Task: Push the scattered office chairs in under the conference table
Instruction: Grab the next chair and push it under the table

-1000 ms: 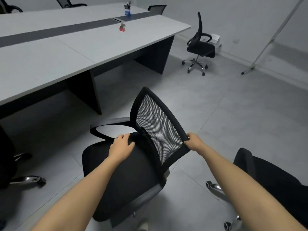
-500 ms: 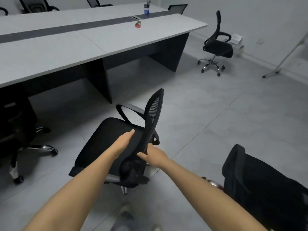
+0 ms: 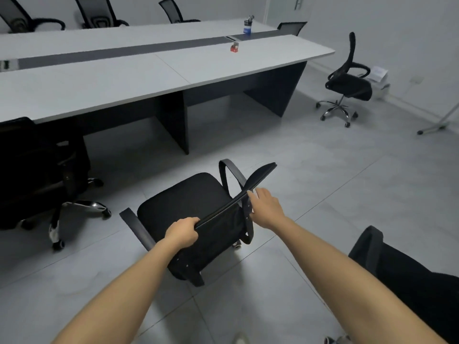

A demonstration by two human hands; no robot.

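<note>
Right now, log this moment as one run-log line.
left hand: grips chair backrest edge | right hand: fingers straight, touching backrest | chair: seat toward conference table, not yet under it

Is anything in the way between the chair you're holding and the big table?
Only bare floor lies between the held chair and the conference table. The table's dark middle leg panel stands almost straight ahead, though, and a parked chair sits to its left, so it probably must go into a gap beside the panel.

Black chair [image 3: 185,202], white table [image 3: 104,78] with grey stripe [image 3: 124,52], red box [image 3: 234,48].
</note>
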